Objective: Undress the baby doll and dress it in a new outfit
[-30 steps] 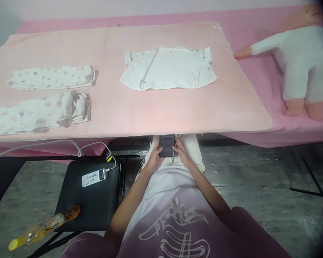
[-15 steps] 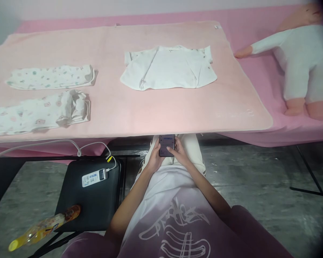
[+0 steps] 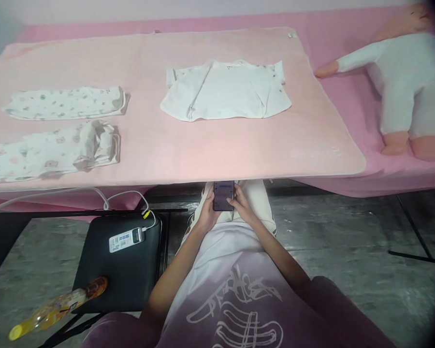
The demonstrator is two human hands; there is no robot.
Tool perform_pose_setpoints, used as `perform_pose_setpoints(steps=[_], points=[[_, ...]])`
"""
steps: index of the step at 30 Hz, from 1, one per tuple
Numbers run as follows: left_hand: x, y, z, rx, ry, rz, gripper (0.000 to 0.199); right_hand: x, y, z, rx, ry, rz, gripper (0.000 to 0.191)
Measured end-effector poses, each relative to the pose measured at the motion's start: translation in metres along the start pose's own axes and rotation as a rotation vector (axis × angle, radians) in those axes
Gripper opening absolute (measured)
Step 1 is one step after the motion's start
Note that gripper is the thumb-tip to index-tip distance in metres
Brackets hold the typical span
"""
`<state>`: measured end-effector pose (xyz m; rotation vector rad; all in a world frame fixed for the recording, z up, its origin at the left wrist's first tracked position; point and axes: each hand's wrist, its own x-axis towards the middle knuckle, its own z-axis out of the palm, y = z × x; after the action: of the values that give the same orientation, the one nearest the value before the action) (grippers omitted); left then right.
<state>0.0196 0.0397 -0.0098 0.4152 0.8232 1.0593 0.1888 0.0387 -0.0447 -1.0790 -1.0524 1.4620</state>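
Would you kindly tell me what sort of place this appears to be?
It looks like an indoor room, perhaps for baby-care practice: a small white shirt lies on a pale pink mat, with a doll beside it.

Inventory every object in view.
Cloth: 1, pink, upper half
Mat: 1, pale pink, on cloth
Top: 1, white, on mat
Folded garments: 2, white, mat's left
Doll: 1, white suit, mat's right
Stool: 1, black, lower left
Device: 1, white, on stool
Cable: 1, white, into device
Bottle: 1, yellow cap, on stool
Frame bars: several, black, underneath
Phone: 1, dark, centre
Trousers: 1, cream, worn
Shirt: 1, purple/white, worn
Left hand, right hand: 2, bare, on phone
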Motion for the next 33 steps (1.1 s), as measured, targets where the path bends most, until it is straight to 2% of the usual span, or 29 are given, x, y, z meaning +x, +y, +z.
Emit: perform_pose_setpoints(steps=[8, 17, 23, 29, 33], points=[[0.005, -0.006, 0.0, 0.076, 0.06, 0.043, 0.063, -0.002, -0.005, -0.001, 0.018, -0.008, 0.015, 0.078], [0.002, -0.002, -0.004, 0.031, -0.017, 0.001, 0.067, -0.001, -0.006, -0.003, 0.039, -0.005, 0.029, 0.08], [0.002, -0.002, -0.009, 0.045, -0.028, -0.025, 0.08, 0.001, 0.0, 0.0, 0.021, 0.018, 0.017, 0.085], [0.0, -0.004, -0.008, 0.041, -0.035, -0.011, 0.091, 0.006, 0.007, 0.012, -0.019, 0.136, -0.016, 0.085], [0.001, -0.004, -0.01, 0.07, -0.056, -0.01, 0.095, 0.006, 0.007, 0.01, 0.021, 0.099, -0.025, 0.078]])
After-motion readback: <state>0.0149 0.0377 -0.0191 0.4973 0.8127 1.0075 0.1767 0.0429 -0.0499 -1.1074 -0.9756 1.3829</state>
